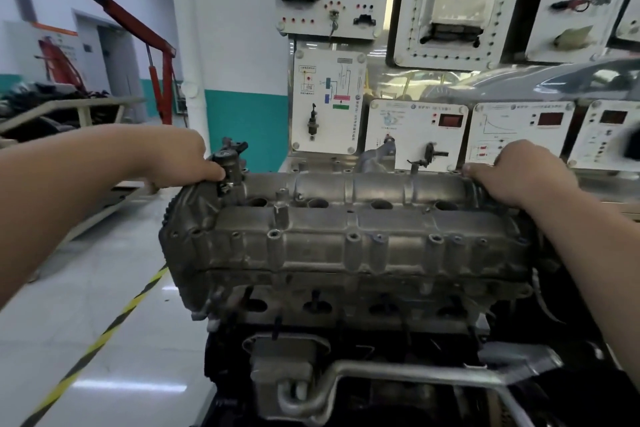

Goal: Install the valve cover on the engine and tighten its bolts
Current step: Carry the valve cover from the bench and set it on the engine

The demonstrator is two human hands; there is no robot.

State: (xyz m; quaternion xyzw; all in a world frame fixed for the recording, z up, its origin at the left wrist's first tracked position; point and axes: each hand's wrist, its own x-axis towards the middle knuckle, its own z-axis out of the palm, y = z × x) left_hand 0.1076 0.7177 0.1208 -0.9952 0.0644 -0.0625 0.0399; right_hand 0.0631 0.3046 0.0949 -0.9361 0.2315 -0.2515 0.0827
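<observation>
A grey cast-metal valve cover (346, 218) lies lengthwise across the top of the engine (346, 315), with bolt holes along its near edge and four round wells along its middle. My left hand (183, 156) grips the cover's far left end, thumb beside a black sensor fitting (230, 156). At the far right end my right hand (519, 173) curls its fingers over the cover's edge. No bolts or tools show in either hand.
Behind the engine stands a wall of white training panels (415, 135) with gauges and parts. A red engine hoist (162, 80) stands at the back left. A yellow-black stripe (104, 340) crosses the shiny floor on the left. A metal pipe (398, 371) runs across the engine's front.
</observation>
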